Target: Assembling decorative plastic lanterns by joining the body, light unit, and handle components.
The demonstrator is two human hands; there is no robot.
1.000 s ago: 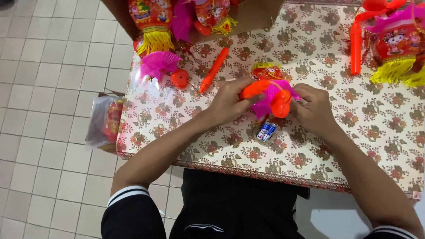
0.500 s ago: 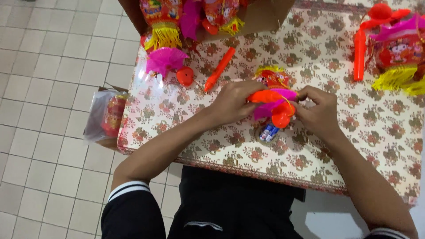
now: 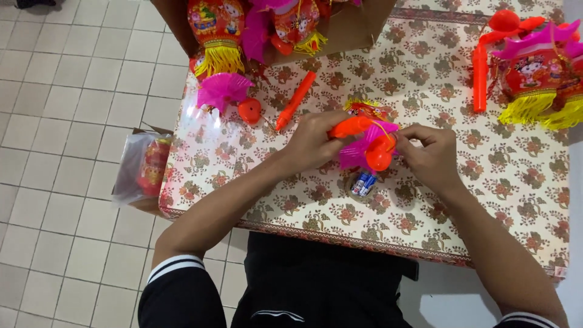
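Observation:
Both hands work on a toy lantern [image 3: 366, 141] with an orange handle, a pink fan-like top and an orange round part, above the floral tablecloth [image 3: 291, 194]. My left hand [image 3: 313, 141] grips the orange handle end. My right hand [image 3: 430, 153] pinches the lantern's right side by the orange round piece. A small blue and white battery [image 3: 364, 183] lies on the table just below the lantern.
A loose orange stick [image 3: 296, 100], a pink fan piece [image 3: 222, 90] and an orange cap [image 3: 249, 110] lie at the upper left. A cardboard box [image 3: 340, 30] with several lanterns stands at the back. Finished lanterns [image 3: 534, 73] sit at the right. A bagged lantern [image 3: 144, 170] hangs off the table's left edge.
The hands and lantern stay at the same spot on the table; the fingers have shifted slightly on the lantern. The view has moved a little.

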